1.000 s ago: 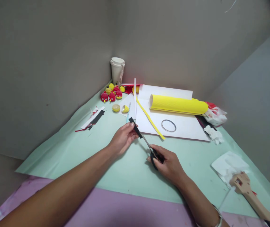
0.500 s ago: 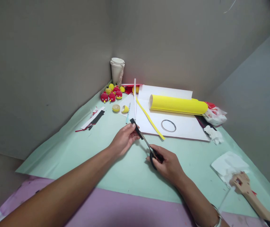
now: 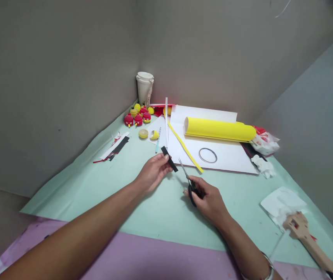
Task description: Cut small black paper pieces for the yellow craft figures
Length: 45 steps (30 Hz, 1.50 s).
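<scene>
My left hand (image 3: 154,172) pinches a short black strip (image 3: 169,159) between thumb and fingers, above the green sheet near the middle of the view. My right hand (image 3: 208,197) grips the black handles of a pair of scissors (image 3: 185,170). The scissors point up and left, their blades slightly parted and just right of the strip, apart from it. Beyond the strip lie a light blue pencil (image 3: 158,140) and a long yellow strip (image 3: 185,147).
A yellow roll (image 3: 218,129) and a ring (image 3: 208,155) rest on white board (image 3: 227,160). Several red and yellow balls (image 3: 138,119) stand before a white cup (image 3: 145,87). Paper scraps (image 3: 115,147) lie left; a beige glue gun (image 3: 309,239) lies right.
My right hand has drawn the scissors back to the right, away from the black strip. My left hand still holds the strip, almost in the same place.
</scene>
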Each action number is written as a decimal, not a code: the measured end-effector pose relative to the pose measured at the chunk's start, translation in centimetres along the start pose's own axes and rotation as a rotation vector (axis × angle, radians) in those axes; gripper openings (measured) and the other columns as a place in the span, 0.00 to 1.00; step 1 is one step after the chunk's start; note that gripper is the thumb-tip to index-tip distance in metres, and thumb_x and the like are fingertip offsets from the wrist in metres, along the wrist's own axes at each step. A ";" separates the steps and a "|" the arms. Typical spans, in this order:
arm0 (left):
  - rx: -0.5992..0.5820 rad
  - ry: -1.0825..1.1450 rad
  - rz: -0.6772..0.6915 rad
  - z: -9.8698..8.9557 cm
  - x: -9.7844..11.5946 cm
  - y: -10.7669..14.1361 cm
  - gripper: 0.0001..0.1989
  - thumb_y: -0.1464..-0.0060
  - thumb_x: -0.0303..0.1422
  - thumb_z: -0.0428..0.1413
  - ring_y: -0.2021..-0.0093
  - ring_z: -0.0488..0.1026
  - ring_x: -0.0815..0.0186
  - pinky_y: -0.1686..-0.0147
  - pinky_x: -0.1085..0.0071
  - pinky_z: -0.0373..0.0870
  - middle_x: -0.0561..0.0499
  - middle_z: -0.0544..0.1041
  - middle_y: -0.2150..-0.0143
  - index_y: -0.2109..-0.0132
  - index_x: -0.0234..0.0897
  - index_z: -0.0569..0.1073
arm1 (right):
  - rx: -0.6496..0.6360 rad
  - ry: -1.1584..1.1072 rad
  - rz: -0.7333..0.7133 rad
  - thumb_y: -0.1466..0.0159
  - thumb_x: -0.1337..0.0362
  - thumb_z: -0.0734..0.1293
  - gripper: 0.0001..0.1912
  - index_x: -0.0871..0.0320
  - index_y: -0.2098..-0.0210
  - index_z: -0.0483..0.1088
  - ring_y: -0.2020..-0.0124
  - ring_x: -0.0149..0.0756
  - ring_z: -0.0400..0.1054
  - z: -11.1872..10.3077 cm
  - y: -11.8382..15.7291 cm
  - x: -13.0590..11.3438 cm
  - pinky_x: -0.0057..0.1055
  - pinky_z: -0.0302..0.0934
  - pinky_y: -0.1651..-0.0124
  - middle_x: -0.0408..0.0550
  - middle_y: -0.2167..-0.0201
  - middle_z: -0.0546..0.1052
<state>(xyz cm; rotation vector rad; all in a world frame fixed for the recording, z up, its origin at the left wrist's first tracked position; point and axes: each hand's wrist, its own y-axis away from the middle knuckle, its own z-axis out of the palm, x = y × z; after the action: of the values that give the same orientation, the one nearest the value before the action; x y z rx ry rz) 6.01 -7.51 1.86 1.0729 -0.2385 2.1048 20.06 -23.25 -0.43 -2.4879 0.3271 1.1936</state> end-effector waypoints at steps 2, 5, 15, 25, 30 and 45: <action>-0.016 -0.019 -0.001 -0.1 -0.1 -0.1 0.04 0.43 0.24 0.56 0.66 0.72 0.70 0.65 0.77 0.71 0.46 0.74 0.63 0.60 0.28 0.74 | -0.026 0.000 0.005 0.42 0.61 0.69 0.19 0.58 0.51 0.72 0.76 0.31 0.64 0.0 0.0 -0.3 0.26 0.63 0.70 0.40 0.76 0.71; -0.046 -0.038 0.004 -0.2 -0.2 -0.1 0.04 0.45 0.22 0.57 0.66 0.72 0.71 0.65 0.77 0.70 0.47 0.74 0.63 0.61 0.28 0.74 | -0.058 -0.011 0.011 0.42 0.61 0.69 0.19 0.59 0.51 0.72 0.76 0.30 0.63 -0.1 -0.1 -0.6 0.26 0.62 0.70 0.40 0.75 0.71; -0.054 -0.061 -0.006 -0.2 -0.4 -0.2 0.05 0.44 0.22 0.56 0.64 0.73 0.71 0.63 0.77 0.71 0.45 0.75 0.60 0.59 0.27 0.74 | -0.078 0.029 -0.010 0.42 0.63 0.69 0.19 0.59 0.51 0.72 0.75 0.30 0.64 -0.2 -0.2 -1.2 0.25 0.62 0.69 0.41 0.74 0.71; -0.060 -0.068 -0.007 -0.2 -0.4 -0.1 0.04 0.45 0.22 0.57 0.64 0.72 0.72 0.63 0.77 0.71 0.47 0.75 0.61 0.60 0.28 0.74 | -0.045 0.077 -0.060 0.41 0.61 0.68 0.18 0.59 0.52 0.73 0.74 0.32 0.67 0.0 -0.1 -0.8 0.27 0.65 0.67 0.44 0.70 0.76; -0.068 -0.069 0.002 -0.2 -0.4 -0.2 0.05 0.45 0.23 0.58 0.64 0.72 0.71 0.63 0.76 0.71 0.46 0.75 0.61 0.60 0.28 0.74 | -0.045 0.089 -0.069 0.41 0.61 0.68 0.18 0.57 0.51 0.74 0.73 0.34 0.69 0.1 0.0 -0.5 0.28 0.67 0.66 0.45 0.68 0.79; 0.006 -0.062 -0.032 0.0 0.0 0.3 0.04 0.45 0.25 0.58 0.69 0.75 0.71 0.67 0.76 0.74 0.45 0.77 0.64 0.61 0.28 0.73 | 0.105 -0.117 0.121 0.40 0.56 0.68 0.24 0.60 0.47 0.70 0.77 0.30 0.60 0.2 -0.7 0.4 0.27 0.61 0.71 0.38 0.76 0.64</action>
<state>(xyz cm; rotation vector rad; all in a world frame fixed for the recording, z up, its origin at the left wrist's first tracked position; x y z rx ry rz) 5.77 -7.72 1.90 1.1391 -0.2432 2.0471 20.43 -22.57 -0.69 -2.3259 0.5019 1.3273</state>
